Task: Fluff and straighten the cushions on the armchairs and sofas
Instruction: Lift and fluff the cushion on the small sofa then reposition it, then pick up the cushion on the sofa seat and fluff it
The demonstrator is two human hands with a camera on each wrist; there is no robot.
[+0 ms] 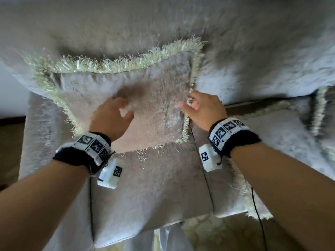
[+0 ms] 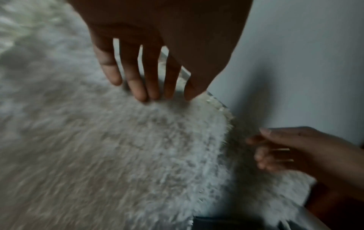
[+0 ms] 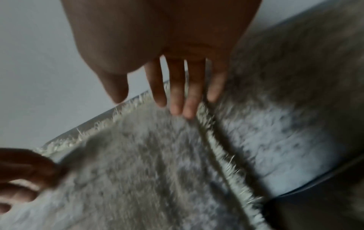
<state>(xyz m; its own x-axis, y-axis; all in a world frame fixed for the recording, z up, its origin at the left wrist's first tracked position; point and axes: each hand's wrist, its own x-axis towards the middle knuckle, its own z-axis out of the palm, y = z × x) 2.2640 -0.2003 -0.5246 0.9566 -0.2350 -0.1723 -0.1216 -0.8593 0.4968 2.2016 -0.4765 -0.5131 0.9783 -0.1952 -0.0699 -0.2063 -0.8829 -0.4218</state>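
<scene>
fringed cushion (image 1: 126, 98), propped against sofa back (image 1: 163, 24): left hand (image 1: 110, 118) and right hand (image 1: 203, 109) spread flat, gripping nothing; risk: an uneven push tips it sideways.

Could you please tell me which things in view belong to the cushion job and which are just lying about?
Job:
- taupe furry square cushion with cream fringe
- left hand
- right hand
- taupe plush sofa

Lying about:
- black cable
- patterned floor covering
</scene>
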